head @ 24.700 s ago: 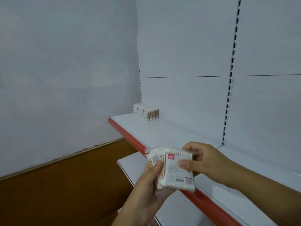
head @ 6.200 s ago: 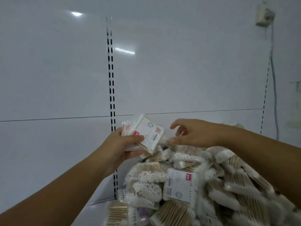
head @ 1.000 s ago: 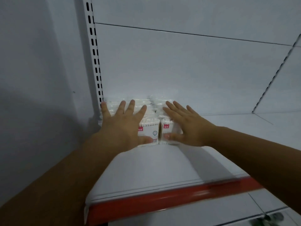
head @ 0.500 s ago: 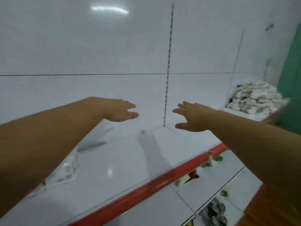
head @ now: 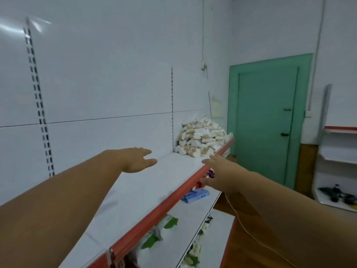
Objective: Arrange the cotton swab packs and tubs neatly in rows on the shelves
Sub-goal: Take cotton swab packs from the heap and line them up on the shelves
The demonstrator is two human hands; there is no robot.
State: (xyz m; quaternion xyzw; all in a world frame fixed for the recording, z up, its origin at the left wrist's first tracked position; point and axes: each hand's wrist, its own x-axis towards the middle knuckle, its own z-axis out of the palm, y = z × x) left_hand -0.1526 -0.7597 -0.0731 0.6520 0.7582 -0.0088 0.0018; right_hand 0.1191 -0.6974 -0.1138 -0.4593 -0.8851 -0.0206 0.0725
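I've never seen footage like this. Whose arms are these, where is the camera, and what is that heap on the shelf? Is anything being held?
There is no robot here. A person wears a wide-angle camera on the head, so you look forward and down along both bare arms. The left hand reaches over the white shelf with its fingers straight, and it holds nothing. The right hand stretches out just past the shelf's red edge and is also empty. At the far end of the shelf lies a loose heap of cotton swab packs, and both hands reach that way. The lower shelves hold a blue pack and some green-and-white items too blurred to name. Behind stands a green door.
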